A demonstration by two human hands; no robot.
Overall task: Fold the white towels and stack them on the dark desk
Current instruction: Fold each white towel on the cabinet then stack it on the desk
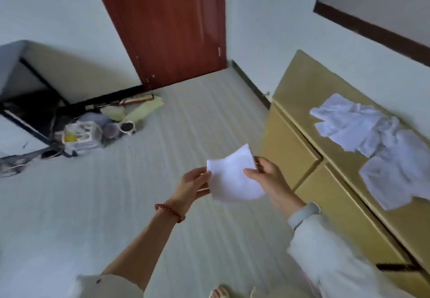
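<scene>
A small folded white towel (233,176) hangs in the air over the floor, held between both hands. My left hand (194,185) pinches its left edge and my right hand (267,175) pinches its right edge with the thumb on top. Several unfolded white towels (372,139) lie crumpled on top of the yellow cabinet (300,88) at the right. The dark desk (30,111) stands at the far left, only its frame and edge showing.
A red-brown door (172,27) is straight ahead. Clutter lies on the floor by the desk: a plastic box (80,136), a cup (127,127), rolled items (142,109). Striped floor (116,204) spreads between desk and cabinet. My foot (220,292) shows at the bottom.
</scene>
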